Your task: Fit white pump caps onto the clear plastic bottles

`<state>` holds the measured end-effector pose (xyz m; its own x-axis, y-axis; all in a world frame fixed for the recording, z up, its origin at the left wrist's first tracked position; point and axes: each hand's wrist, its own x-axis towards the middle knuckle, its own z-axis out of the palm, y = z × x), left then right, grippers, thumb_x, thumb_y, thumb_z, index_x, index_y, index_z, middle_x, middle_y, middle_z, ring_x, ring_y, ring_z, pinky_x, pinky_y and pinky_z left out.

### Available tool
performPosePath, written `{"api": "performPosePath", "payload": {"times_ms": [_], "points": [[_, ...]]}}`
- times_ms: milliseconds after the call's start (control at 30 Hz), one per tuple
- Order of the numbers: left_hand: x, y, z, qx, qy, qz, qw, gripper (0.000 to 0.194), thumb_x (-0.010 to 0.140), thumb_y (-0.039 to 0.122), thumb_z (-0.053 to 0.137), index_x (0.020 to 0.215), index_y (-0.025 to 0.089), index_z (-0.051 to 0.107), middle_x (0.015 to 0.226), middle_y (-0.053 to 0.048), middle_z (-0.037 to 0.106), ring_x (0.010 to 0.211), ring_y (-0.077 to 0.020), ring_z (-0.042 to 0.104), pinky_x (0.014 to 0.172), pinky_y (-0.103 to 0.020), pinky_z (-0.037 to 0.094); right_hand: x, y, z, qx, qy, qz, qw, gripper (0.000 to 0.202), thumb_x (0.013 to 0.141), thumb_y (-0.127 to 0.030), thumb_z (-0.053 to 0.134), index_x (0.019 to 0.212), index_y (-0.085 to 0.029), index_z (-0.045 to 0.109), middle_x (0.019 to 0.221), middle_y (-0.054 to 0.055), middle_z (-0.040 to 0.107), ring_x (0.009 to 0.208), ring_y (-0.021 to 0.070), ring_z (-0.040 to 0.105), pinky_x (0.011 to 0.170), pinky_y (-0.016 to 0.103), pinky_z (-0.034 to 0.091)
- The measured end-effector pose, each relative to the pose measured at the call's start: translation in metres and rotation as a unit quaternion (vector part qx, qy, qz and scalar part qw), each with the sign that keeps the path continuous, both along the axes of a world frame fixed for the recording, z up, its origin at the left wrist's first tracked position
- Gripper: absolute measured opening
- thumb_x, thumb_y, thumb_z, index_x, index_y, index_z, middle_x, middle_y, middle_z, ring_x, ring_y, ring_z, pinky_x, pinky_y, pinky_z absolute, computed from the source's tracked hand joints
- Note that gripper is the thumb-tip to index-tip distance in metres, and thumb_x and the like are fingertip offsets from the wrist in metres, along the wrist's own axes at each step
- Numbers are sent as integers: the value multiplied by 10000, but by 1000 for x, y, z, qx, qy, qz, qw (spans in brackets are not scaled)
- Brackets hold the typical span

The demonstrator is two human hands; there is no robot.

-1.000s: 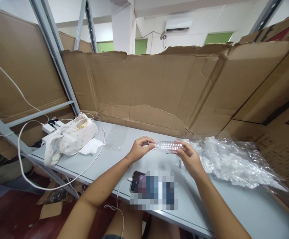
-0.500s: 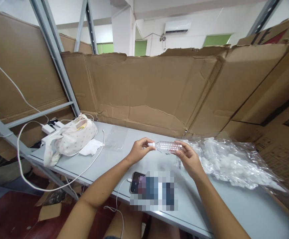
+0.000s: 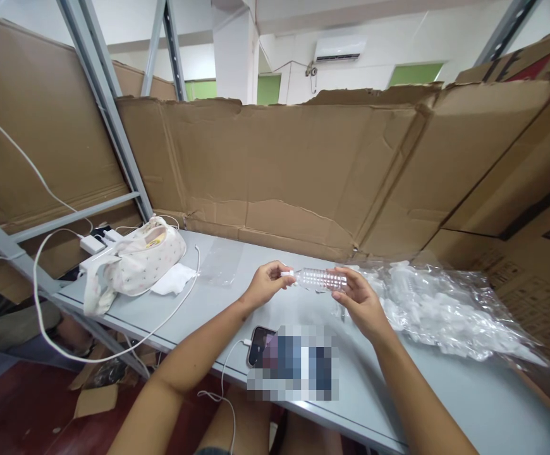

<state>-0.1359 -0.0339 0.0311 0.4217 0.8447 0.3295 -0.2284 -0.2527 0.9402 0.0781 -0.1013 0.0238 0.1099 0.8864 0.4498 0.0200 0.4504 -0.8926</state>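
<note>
A small clear ribbed plastic bottle (image 3: 320, 279) lies sideways in the air above the grey table, held between both hands. Its white cap (image 3: 287, 275) points left, where my left hand (image 3: 268, 284) pinches it with thumb and fingers. My right hand (image 3: 360, 294) grips the base end of the bottle, thumb below and fingers above. To the right of that hand rests a large clear plastic bag (image 3: 446, 309) full of whitish plastic pieces, too jumbled to tell apart. Whether the cap is fully seated on the neck cannot be made out.
A phone (image 3: 260, 347) with a charging cable, partly blurred over, lies near the front edge of the table (image 3: 199, 335). At the left are a white patterned pouch (image 3: 146, 259), a white tissue (image 3: 174, 280) and a looping cable. Cardboard (image 3: 275, 164) walls the back.
The left fingers have shifted slightly around the cap, covering more of it. The bottle and the right hand stay in nearly the same place.
</note>
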Motion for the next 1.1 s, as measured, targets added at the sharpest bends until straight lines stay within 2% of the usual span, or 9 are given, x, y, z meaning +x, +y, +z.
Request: {"api": "performPosePath", "payload": {"times_ms": [133, 267, 367, 500, 567, 800, 900, 1033, 1100], "points": [[0, -7, 1, 108, 5, 31, 994, 214, 687, 248, 710, 827, 143, 587, 949, -68, 623, 939, -171, 593, 825, -297, 473, 1, 1, -2, -56, 20, -19, 998, 359, 706, -439, 719, 992, -256, 601, 948, 41, 672, 870, 224, 656, 762, 391, 578], [-1, -15, 7, 181, 45, 63, 980, 212, 726, 227, 675, 909, 165, 588, 998, -77, 601, 984, -177, 565, 793, -275, 470, 0, 2, -3, -78, 36, -12, 996, 344, 730, -471, 688, 953, -224, 600, 850, 30, 672, 727, 203, 671, 704, 401, 597], [-1, -13, 8, 127, 62, 62, 988, 367, 720, 285, 684, 1031, 175, 524, 988, -69, 591, 899, -155, 576, 704, -240, 461, -2, 1, -2, -74, 49, -17, 996, 356, 722, -458, 701, 969, -224, 598, 878, 33, 672, 742, 198, 669, 705, 388, 597], [-1, -6, 4, 36, 83, 2, 996, 278, 809, 403, 564, 881, 137, 526, 748, -24, 577, 628, -94, 543, 611, -227, 426, -3, 1, -2, -76, 59, -16, 995, 353, 713, -430, 720, 981, -233, 599, 895, 27, 677, 750, 187, 664, 706, 370, 591], [0, -4, 2, 43, 88, 0, 995, 268, 792, 395, 588, 838, 137, 534, 765, -21, 574, 637, -87, 530, 608, -216, 414, -2, 1, -2, -78, 59, -16, 995, 344, 718, -408, 722, 992, -240, 601, 909, 24, 676, 764, 180, 660, 713, 354, 586], [-1, -8, 4, 95, 95, 20, 991, 241, 748, 293, 639, 934, 164, 556, 954, -38, 580, 860, -129, 549, 694, -211, 423, 0, 2, -4, -67, 43, -21, 997, 353, 725, -422, 705, 1010, -249, 590, 951, 30, 668, 817, 203, 650, 729, 383, 576], [-1, -8, 5, 84, 94, 27, 992, 275, 760, 340, 634, 955, 169, 544, 954, -40, 586, 814, -117, 554, 651, -205, 412, -1, 1, -3, -63, 35, -24, 997, 355, 732, -412, 698, 1020, -241, 580, 957, 38, 661, 826, 206, 644, 730, 385, 578], [0, -5, 4, 14, 80, -20, 996, 335, 795, 454, 577, 915, 149, 509, 728, -14, 593, 605, -84, 527, 590, -220, 398, -1, 1, -3, -61, 33, -17, 997, 352, 727, -391, 708, 1023, -247, 584, 973, 36, 652, 813, 194, 643, 738, 379, 577], [1, -3, 2, 2, 70, -31, 997, 352, 758, 463, 622, 855, 145, 504, 711, -13, 591, 600, -82, 529, 586, -219, 394, -1, 1, -3, -60, 26, -18, 998, 357, 726, -397, 706, 1026, -247, 585, 978, 41, 651, 819, 201, 644, 742, 391, 578]]}}
